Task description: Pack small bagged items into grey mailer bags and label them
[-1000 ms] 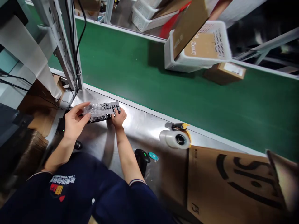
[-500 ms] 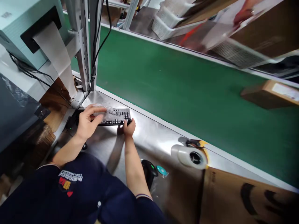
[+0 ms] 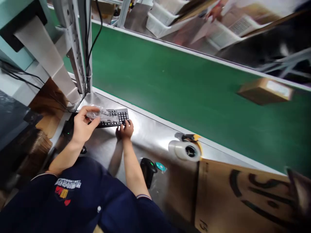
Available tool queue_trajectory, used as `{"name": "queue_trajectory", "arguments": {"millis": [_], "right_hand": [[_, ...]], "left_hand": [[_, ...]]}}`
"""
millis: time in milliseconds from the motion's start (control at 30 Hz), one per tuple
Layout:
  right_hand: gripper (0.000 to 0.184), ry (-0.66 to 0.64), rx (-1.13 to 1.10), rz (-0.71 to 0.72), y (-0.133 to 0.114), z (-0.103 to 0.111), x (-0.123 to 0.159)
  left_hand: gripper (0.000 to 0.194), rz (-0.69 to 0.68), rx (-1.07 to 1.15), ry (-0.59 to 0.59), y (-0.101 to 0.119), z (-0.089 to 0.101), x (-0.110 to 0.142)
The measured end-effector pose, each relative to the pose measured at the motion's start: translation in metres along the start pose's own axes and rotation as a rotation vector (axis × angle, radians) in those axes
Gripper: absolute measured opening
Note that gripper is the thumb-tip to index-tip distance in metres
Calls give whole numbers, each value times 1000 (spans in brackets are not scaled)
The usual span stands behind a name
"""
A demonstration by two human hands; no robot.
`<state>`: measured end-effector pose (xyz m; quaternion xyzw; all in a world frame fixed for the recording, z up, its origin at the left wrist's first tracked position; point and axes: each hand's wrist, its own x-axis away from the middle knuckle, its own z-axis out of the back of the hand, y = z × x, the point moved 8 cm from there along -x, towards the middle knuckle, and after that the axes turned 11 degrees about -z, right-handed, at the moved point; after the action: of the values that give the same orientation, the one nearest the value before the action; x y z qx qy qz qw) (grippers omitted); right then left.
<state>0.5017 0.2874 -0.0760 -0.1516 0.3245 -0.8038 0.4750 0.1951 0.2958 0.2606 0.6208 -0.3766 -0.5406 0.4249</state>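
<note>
My left hand [image 3: 81,127] pinches a crumpled clear plastic bag [image 3: 95,114] between thumb and fingers, over the left part of a black keyboard [image 3: 122,114]. What the bag contains, if anything, cannot be made out. At the keyboard's right end, my right hand [image 3: 127,130] has its fingers apart on the number keys and holds nothing. The keyboard lies on a shiny metal bench [image 3: 143,129], its left part hidden behind my left hand. Below my left wrist, a dark mouse [image 3: 84,150] is partly covered.
A green conveyor belt [image 3: 170,77] runs behind the bench, carrying a cardboard box [image 3: 263,92]. Right of my arm are a black scanner [image 3: 147,170], a teal disc [image 3: 160,166], a tape roll [image 3: 181,150] and a large carton [image 3: 218,191]. A metal post [image 3: 75,48] stands left.
My right hand has shifted from the keyboard's front right corner onto its number keys. My left hand still holds the plastic bag. The view has swung, and the box on the belt sits further left.
</note>
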Motion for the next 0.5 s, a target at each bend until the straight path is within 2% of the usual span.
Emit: {"name": "queue_trajectory", "arguments": {"millis": [300, 500], "right_hand": [[46, 19, 65, 127, -2, -13, -2], [43, 16, 80, 155, 2, -14, 2]], "left_hand": [[23, -35, -55, -22, -1, -3, -2], [25, -32, -51, -7, -3, -3, -4]]}}
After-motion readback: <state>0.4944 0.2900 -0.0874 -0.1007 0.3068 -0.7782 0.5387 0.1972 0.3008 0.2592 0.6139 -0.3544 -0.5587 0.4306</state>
